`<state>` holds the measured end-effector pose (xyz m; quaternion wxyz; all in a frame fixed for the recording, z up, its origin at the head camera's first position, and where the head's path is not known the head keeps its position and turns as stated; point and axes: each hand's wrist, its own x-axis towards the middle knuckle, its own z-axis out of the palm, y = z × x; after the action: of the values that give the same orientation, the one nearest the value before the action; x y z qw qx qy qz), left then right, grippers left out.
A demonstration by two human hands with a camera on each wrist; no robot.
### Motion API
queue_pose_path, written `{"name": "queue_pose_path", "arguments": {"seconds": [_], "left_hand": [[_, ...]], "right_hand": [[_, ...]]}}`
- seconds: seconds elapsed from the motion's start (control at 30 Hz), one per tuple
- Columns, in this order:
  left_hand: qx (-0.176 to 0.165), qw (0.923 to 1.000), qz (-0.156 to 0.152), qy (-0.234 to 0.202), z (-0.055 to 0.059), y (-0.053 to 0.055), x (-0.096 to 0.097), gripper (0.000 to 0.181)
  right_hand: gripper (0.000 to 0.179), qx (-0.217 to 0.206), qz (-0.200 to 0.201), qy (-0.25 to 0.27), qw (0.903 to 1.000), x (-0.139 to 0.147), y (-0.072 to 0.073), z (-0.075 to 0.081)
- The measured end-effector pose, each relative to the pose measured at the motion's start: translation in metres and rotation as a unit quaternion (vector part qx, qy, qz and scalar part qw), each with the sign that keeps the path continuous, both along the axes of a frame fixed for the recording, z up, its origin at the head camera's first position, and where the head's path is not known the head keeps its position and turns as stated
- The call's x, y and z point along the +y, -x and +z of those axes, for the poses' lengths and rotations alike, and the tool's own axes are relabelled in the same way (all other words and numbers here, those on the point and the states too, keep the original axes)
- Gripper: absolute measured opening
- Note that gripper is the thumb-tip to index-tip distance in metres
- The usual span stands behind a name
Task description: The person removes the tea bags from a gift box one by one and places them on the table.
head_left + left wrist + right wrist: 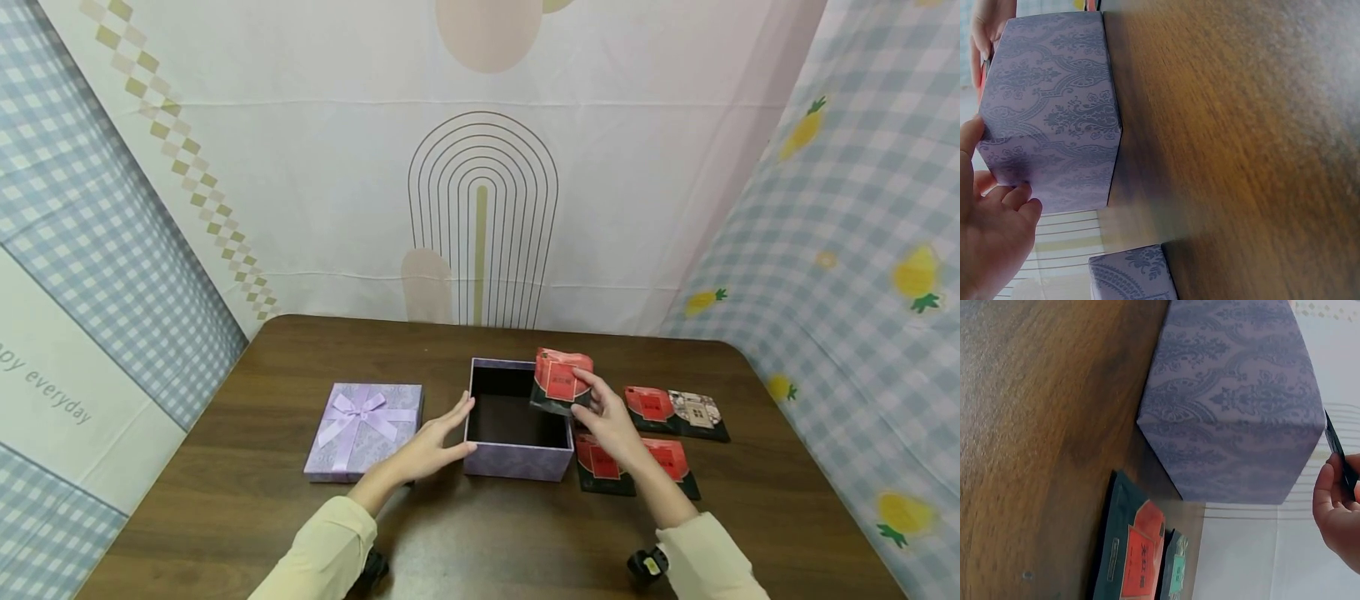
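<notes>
An open purple patterned box with a dark inside stands mid-table. My right hand pinches a red and dark green packet by its right edge, over the box's right side. In the right wrist view, that packet shows edge-on between thumb and fingers of the right hand, near the top of the box. My left hand rests against the box's left side, its fingers extended. Seen from the left wrist, the fingers of the left hand touch the box wall.
The box's purple lid, tied with a ribbon bow, lies left of the box. On the right, two flat packets lie partly under my right forearm. Behind them are a red packet and a pale-patterned packet. A curtain hangs behind the table.
</notes>
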<state>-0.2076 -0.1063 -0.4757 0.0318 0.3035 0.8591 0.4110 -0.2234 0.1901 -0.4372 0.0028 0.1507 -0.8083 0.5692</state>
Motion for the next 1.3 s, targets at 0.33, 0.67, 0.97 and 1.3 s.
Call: {"name": "queue_pose_path", "arguments": {"seconds": [0.33, 0.67, 0.97, 1.3], "left_hand": [[-0.001, 1.0000, 0.002, 0.004, 0.001, -0.001, 0.000, 0.068], [-0.003, 1.0000, -0.004, 0.000, 0.001, 0.000, 0.001, 0.068], [-0.007, 1.0000, -0.003, 0.000, 0.002, 0.000, 0.001, 0.068], [-0.007, 1.0000, 0.001, 0.003, 0.002, -0.001, 0.001, 0.068]], "right_hand": [[0.049, -0.015, -0.019, -0.011, 0.9996, 0.018, -0.001, -0.002], [0.050, -0.033, -0.049, 0.000, 0.9982, 0.036, -0.007, -0.004], [0.049, -0.035, -0.067, -0.002, 0.9971, 0.051, -0.012, -0.004], [0.048, -0.045, -0.083, -0.006, 0.9955, 0.066, -0.018, -0.011]]}}
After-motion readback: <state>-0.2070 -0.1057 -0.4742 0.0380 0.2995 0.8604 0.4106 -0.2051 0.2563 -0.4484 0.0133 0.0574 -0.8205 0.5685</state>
